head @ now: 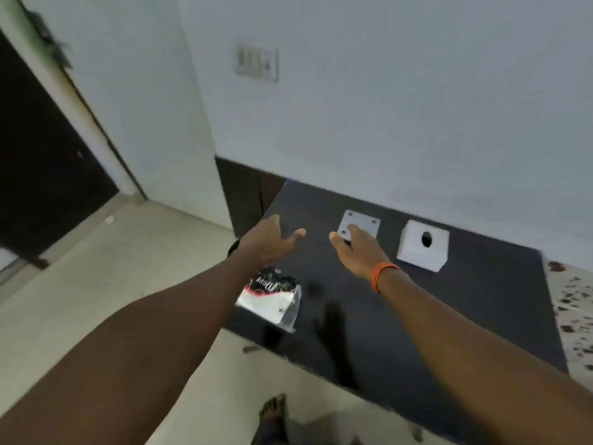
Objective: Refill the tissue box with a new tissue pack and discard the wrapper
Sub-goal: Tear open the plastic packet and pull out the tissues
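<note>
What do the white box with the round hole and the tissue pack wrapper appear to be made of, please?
White box: probably matte plastic or painted wood; flat, even faces, no glare. Tissue pack wrapper: thin glossy plastic film, judging by its crinkles and bright highlights.

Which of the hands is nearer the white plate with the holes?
Right. The right hand overlaps the plate's near corner, seemingly touching it. The left hand hovers open to the plate's left, apart from it.
</note>
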